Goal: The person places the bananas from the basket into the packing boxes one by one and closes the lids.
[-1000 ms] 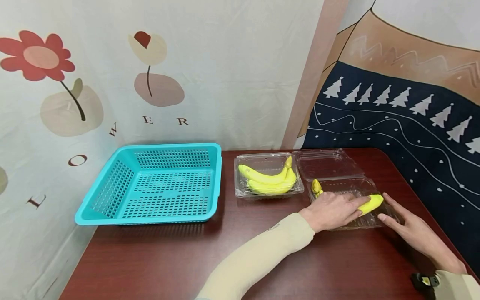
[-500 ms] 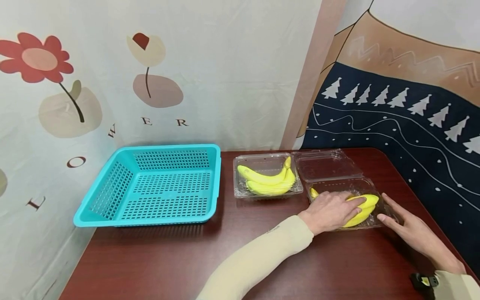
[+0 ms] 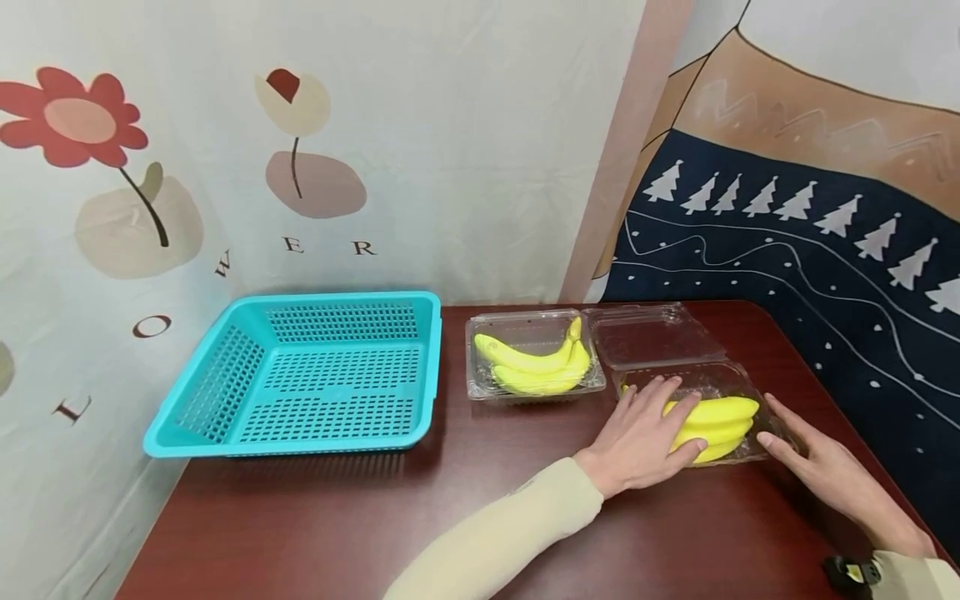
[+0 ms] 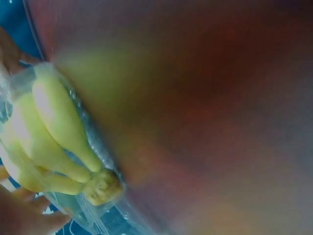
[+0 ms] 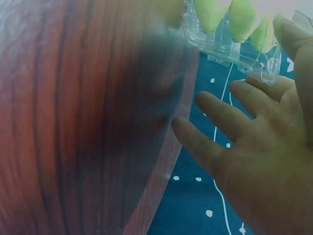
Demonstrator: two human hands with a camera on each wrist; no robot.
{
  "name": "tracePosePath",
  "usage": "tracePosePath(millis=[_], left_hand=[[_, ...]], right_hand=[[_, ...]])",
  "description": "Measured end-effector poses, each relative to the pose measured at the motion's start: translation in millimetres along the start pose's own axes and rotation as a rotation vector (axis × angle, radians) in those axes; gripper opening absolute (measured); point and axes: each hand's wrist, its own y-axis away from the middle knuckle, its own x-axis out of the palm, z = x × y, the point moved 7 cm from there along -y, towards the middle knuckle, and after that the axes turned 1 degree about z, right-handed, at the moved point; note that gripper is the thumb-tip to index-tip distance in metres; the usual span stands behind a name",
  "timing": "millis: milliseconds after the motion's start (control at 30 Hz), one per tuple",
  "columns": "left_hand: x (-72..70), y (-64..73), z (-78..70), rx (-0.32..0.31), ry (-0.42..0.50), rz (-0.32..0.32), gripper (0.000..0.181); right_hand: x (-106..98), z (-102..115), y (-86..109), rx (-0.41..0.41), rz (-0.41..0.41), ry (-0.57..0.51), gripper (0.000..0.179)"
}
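Note:
A bunch of yellow bananas (image 3: 716,423) lies in the right clear plastic clamshell box (image 3: 678,375), whose lid (image 3: 652,337) is folded back. My left hand (image 3: 636,437) is over the bunch's left end with its fingers extended, partly hiding the bananas and box. In the left wrist view the bananas (image 4: 51,129) join at a brownish stem end, and part of my left hand (image 4: 29,213) shows beside them. At the box's right edge is my right hand (image 3: 828,467), thumb and fingers apart. The right wrist view shows the right hand's fingers (image 5: 239,122) spread and straight just beneath the box corner.
Left of the open box stands a second clear box (image 3: 534,354) with bananas inside. A turquoise plastic basket (image 3: 431,375) sits at the back left of the dark red table (image 3: 315,525). Printed curtains (image 3: 465,150) hang behind the table and along its right side.
The bananas have come down flat into the right box, with more of the bunch showing. My left hand has let go, opened its fingers and shifted slightly left. The right hand stays put.

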Motion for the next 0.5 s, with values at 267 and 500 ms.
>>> tracePosePath(millis=[267,500], left_hand=[[-17.6,38.6,10.0,-0.110,0.141,-0.124,0.061],[-15.4,57.4,20.8,-0.288,0.523,-0.088,0.065]], right_hand=[[-2,5,-1.2,-0.057,-0.024,-0.048,0.069],[-3,13,-6.6,-0.124,-0.045,-0.047,0.062]])
